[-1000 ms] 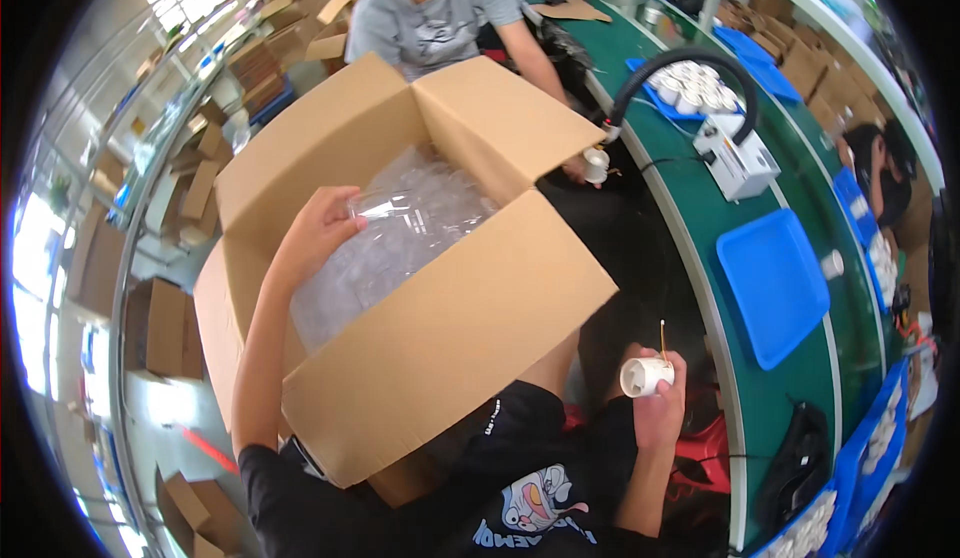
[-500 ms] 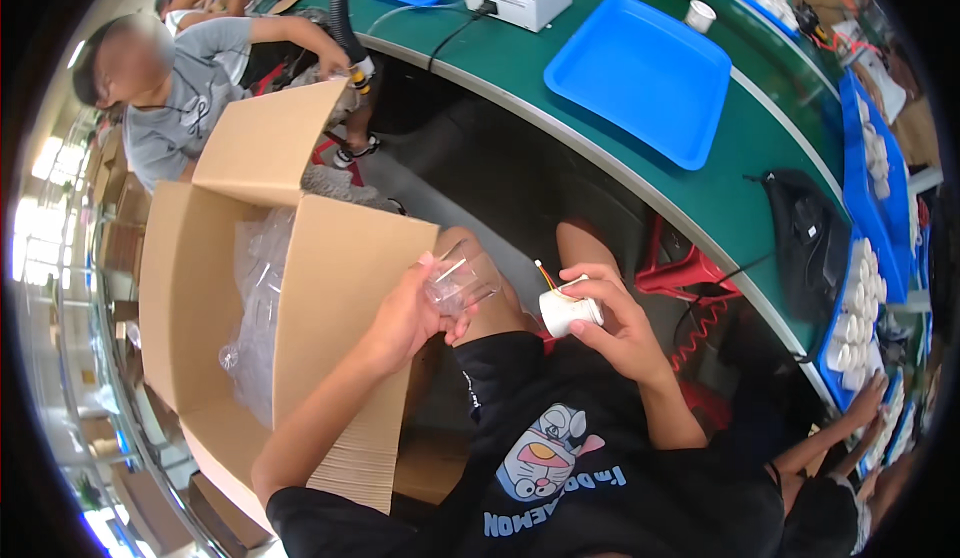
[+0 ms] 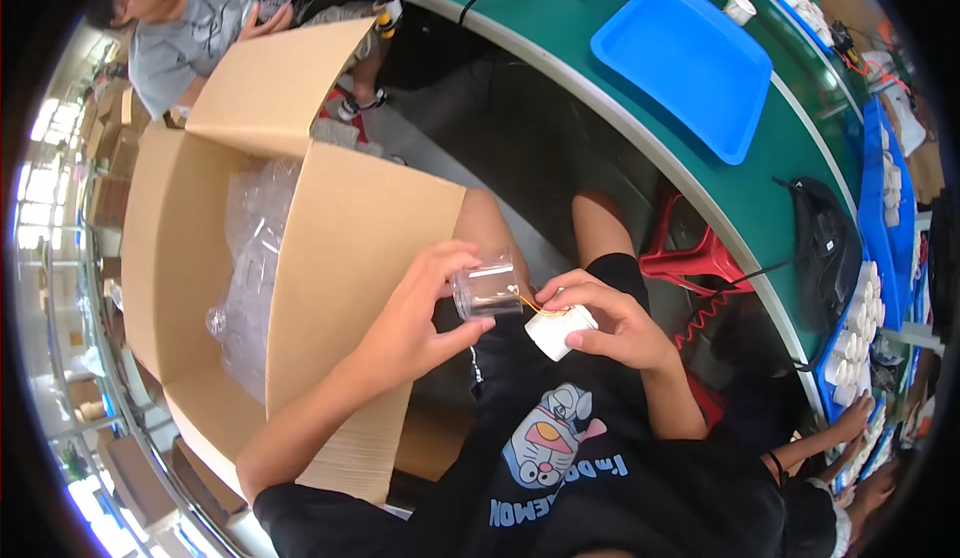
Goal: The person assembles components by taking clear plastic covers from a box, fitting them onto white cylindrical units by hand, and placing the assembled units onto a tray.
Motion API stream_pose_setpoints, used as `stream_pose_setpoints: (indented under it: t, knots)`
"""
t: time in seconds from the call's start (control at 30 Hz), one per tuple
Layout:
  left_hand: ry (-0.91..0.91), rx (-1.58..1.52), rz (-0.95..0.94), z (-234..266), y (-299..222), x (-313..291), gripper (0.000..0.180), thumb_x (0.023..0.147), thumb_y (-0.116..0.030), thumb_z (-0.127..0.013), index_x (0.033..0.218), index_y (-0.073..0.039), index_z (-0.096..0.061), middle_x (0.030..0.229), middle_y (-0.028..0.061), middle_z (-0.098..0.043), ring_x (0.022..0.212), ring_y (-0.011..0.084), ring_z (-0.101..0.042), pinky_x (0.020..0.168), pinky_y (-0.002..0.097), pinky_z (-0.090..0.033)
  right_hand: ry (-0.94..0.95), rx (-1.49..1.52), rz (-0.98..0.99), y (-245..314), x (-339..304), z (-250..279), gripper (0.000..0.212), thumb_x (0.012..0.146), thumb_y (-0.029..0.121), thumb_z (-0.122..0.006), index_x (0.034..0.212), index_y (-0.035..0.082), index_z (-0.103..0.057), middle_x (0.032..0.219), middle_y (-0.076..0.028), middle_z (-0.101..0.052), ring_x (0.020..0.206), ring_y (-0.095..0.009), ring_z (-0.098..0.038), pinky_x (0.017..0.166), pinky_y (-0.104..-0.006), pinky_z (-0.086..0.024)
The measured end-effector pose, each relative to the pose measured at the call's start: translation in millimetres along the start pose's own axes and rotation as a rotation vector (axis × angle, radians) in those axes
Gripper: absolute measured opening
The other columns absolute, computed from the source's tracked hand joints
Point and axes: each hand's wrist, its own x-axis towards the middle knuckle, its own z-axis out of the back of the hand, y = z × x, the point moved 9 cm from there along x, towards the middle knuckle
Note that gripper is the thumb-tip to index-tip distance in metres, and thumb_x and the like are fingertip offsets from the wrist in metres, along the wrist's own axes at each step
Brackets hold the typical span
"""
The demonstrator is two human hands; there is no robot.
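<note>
My left hand (image 3: 418, 296) grips a clear plastic cylinder (image 3: 487, 288) between thumb and fingers, above my lap. In my right hand (image 3: 622, 330) is a white round housing (image 3: 553, 334), held slightly tilted. Thin yellow and red wires (image 3: 528, 303) come out of the housing, and their small white plug end reaches the rim of the clear cylinder. Whether the plug lies inside the cylinder or in front of it, I cannot tell. The two pieces are close together, the cylinder to the left.
To my left stands an open cardboard box (image 3: 360, 238) with clear plastic pieces (image 3: 255, 288) inside. A green bench (image 3: 560, 43) curves along the right, bearing a blue tray (image 3: 690, 68), a white cup (image 3: 739, 9) and a black bag (image 3: 825, 243). A red stool (image 3: 690, 248) is beneath. A co-worker (image 3: 190, 28) sits beyond the box.
The clear cylinder has turned so its side faces up and has come closer to the white housing. The wires now stretch left to its rim. The view has shifted somewhat.
</note>
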Motion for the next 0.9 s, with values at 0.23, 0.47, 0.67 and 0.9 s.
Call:
stream_pose_setpoints:
  t: [0.23, 0.47, 0.67, 0.9]
  knots:
    - [0.041, 0.09, -0.161, -15, -8, -3, 0.061, 0.08, 0.002, -0.071, 0.132, -0.008, -0.04, 0.131, 0.0183, -0.042, 0.122, 0.0329, -0.047, 0.1, 0.0401, -0.044, -0.036, -0.042, -0.003, -2, 1, -3, 0.037, 0.088, 0.001, -0.066, 0.125, 0.0, -0.06, 0.129, -0.011, -0.05, 0.118, -0.019, -0.052, 0.098, -0.0304, -0.042]
    - [0.13, -0.027, -0.046, -35, -2, -6, 0.065, 0.081, -0.009, -0.077, 0.134, -0.006, -0.04, 0.13, 0.0177, -0.042, 0.121, 0.0299, -0.05, 0.099, 0.0403, -0.045, -0.083, -0.148, -0.02, -4, -7, -2, 0.034, 0.086, 0.0, -0.065, 0.121, 0.0, -0.062, 0.133, -0.011, -0.046, 0.12, -0.019, -0.05, 0.099, -0.0312, -0.042]
    - [0.068, -0.041, -0.06, -37, -8, -5, 0.071, 0.077, -0.009, -0.08, 0.137, -0.005, -0.042, 0.133, 0.0164, -0.043, 0.12, 0.0295, -0.052, 0.098, 0.0391, -0.046, -0.126, -0.011, 0.078, 1, -12, -5, 0.036, 0.09, 0.004, -0.061, 0.126, 0.001, -0.058, 0.133, -0.013, -0.046, 0.121, -0.021, -0.048, 0.103, -0.034, -0.039]
    - [0.057, -0.003, -0.138, -40, -8, -6, 0.069, 0.075, -0.007, -0.081, 0.134, -0.006, -0.046, 0.129, 0.0164, -0.051, 0.119, 0.0325, -0.052, 0.1, 0.0402, -0.043, -0.231, 0.254, 0.095, -4, -10, -7, 0.052, 0.09, 0.002, -0.06, 0.139, -0.002, -0.042, 0.144, -0.017, -0.041, 0.134, -0.025, -0.042, 0.111, -0.0387, -0.035]
